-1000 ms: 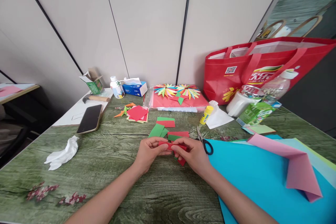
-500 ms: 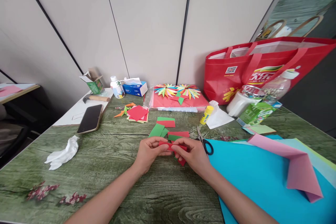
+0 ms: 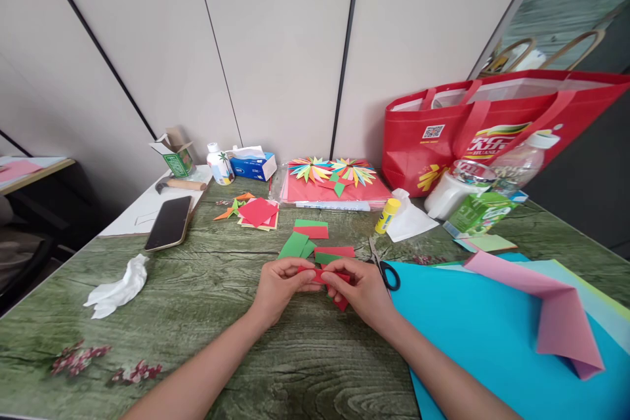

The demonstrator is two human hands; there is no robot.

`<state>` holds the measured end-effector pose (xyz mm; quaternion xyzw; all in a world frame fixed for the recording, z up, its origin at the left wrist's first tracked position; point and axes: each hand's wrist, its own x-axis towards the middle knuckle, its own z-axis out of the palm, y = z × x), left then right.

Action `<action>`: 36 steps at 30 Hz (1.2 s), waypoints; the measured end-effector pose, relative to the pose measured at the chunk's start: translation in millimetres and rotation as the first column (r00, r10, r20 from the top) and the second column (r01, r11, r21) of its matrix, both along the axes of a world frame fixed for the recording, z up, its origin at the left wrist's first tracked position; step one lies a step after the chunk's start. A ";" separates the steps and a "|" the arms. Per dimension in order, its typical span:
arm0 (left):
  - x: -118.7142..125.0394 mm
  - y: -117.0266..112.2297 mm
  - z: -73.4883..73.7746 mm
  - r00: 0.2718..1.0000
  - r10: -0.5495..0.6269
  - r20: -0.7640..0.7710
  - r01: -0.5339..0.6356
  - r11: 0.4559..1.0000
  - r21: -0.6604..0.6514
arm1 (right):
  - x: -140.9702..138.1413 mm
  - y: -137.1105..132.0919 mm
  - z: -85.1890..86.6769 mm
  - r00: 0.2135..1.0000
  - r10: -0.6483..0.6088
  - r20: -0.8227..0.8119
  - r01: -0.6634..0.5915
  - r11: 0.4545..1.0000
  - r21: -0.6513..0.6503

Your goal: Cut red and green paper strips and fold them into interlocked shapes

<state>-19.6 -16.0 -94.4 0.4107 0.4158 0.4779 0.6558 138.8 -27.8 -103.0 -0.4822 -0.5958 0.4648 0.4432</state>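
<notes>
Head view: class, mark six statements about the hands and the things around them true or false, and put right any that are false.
1. The left hand and right hand both hold the red paper. True.
2. The right hand holds scissors. False: the scissors lie beside it, not held.
3. The glue stick is yellow. True.
4. The phone lies to the right of both hands. False: the phone lies to their left.
5. The folded pink paper lies over part of the blue sheet. True.
6. The tissue box is red. False: the tissue box is mainly blue.
</notes>
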 end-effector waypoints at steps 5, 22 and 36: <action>0.5 -0.8 1.7 1.000 0.021 -0.014 -0.021 1.000 0.002 | 0.5 0.3 0.2 1.000 -0.005 0.026 0.004 0.999 0.035; -0.1 0.1 4.2 0.997 0.080 -0.009 -0.080 0.996 0.030 | -0.8 1.2 1.2 0.986 -0.015 -0.166 0.000 0.996 -0.090; -4.8 3.0 -1.5 0.998 -0.015 0.060 0.015 1.000 0.005 | -2.4 -1.5 1.6 0.990 0.039 -0.136 -0.045 0.998 -0.035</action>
